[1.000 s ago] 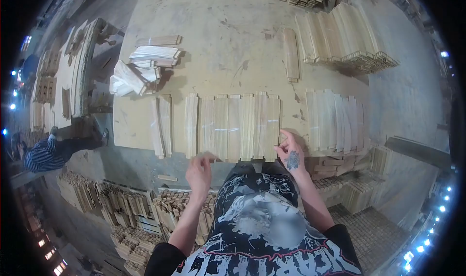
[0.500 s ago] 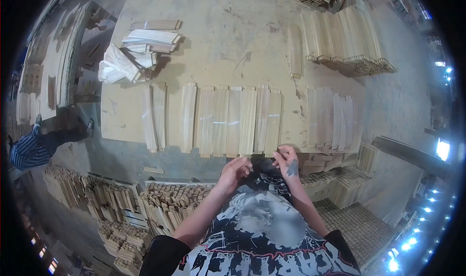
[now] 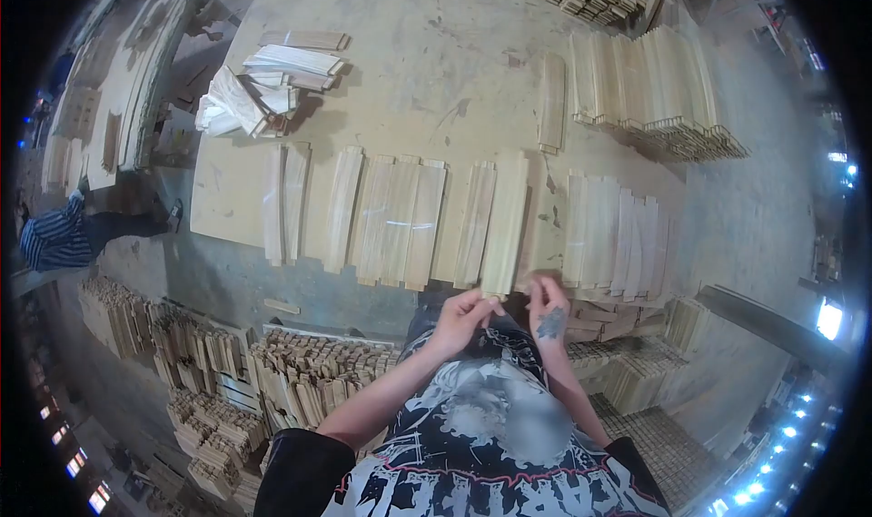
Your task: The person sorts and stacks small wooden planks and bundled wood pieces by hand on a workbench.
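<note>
The worktop [image 3: 400, 90] lies beyond left fingers [image 3: 473, 303] pinching a slat [image 3: 506, 231], probably light, stiff, best held endwise; right fingers [image 3: 545, 289] unclear.

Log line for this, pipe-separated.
left hand: grips slat at near end | right hand: beside slat, contact unclear | slat row: along near edge of table
</note>
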`<state>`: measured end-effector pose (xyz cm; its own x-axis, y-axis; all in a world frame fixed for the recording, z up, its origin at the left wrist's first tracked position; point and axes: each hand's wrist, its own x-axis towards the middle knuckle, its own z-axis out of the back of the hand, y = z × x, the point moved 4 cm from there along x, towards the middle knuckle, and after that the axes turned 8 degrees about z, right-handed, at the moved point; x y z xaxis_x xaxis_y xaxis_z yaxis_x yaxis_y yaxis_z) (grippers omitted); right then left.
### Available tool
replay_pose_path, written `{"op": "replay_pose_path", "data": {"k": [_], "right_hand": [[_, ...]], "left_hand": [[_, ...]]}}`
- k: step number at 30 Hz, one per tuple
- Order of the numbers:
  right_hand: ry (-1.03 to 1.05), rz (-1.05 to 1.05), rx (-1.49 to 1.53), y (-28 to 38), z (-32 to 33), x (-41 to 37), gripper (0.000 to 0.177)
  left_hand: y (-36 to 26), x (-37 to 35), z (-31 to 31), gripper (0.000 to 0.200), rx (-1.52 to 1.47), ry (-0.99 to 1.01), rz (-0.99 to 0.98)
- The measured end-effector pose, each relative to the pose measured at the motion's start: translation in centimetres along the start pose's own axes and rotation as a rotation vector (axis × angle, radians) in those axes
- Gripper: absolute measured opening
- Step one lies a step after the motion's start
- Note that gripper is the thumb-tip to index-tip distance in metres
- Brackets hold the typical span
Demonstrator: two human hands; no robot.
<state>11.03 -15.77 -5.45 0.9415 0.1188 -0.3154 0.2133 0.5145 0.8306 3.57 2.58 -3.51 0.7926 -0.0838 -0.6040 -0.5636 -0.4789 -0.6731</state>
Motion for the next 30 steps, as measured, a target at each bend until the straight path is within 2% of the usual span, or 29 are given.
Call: {"op": "replay_pose_path", "data": {"k": [1,2,5,6,8,9,10,11,12,15,16,19,22,25,26,29,30], "right_hand": [[-0.042,0.005,-0.059,1.0,1.0,0.6,0.024],[0.06,-0.044,0.047,1.8,1.6,1.2,0.029],[-0.01,0.215,0.332,1.2,0.2,3.1,0.037],[0.036,0.16,0.267,0.2,0.5,3.5,0.043],[0.013,0.145,0.179,-0.5,1.3,3.8,0.045],[-0.001,0.136,0.136,-0.8,1.4,3.8,0.046],[0.001,0.134,0.092,-1.1,1.4,3.8,0.048],[0.002,0.13,0.046,-1.4,1.4,3.7,0.05],[0.003,0.129,-0.004,-0.9,1.6,3.7,0.052],[0.08,0.104,-0.216,1.0,1.7,3.7,0.057],[0.064,0.151,-0.277,1.3,1.6,3.8,0.06],[0.05,0.285,-0.466,3.4,1.7,4.1,0.063],[0.089,0.276,-0.443,2.8,0.7,4.4,0.064],[0.15,0.32,-0.403,2.7,-0.6,4.4,0.062],[0.125,0.391,-0.449,3.1,-0.6,4.5,0.056],[0.139,0.105,0.049,0.6,-0.1,5.8,0.047],[0.112,-0.165,0.435,-0.1,0.0,5.5,0.042]], "left_hand": [[0.8,0.8,-0.6,0.024,0.013,0.028,-0.005],[1.8,1.4,-1.1,0.024,0.031,0.087,0.043],[2.0,1.5,-2.1,0.025,0.122,0.173,0.19],[1.6,0.9,-1.5,0.026,0.182,0.158,0.21],[2.1,-0.7,2.1,0.028,0.147,-0.124,0.236],[1.6,-2.0,4.2,0.032,0.021,-0.3,0.257],[2.3,-3.0,7.1,0.035,0.056,-0.506,0.268],[3.6,-3.5,9.9,0.03,-0.103,-0.619,0.186],[3.0,-4.0,10.8,0.03,-0.159,-0.706,0.13],[2.0,-3.5,11.5,0.025,-0.447,-0.757,-0.012],[2.2,-3.4,11.6,0.022,-0.422,-0.775,-0.023],[2.0,-3.4,10.9,0.02,-0.434,-0.694,-0.157],[-0.2,-4.2,8.1,0.014,-0.426,-0.455,-0.165],[-0.4,-3.2,4.5,0.014,-0.333,-0.276,-0.014],[-0.6,-2.6,3.2,0.014,-0.277,-0.228,0.009],[-0.1,-0.2,-0.5,0.016,-0.102,-0.099,0.086],[0.6,0.6,-1.3,0.018,-0.039,-0.071,0.117]]}}
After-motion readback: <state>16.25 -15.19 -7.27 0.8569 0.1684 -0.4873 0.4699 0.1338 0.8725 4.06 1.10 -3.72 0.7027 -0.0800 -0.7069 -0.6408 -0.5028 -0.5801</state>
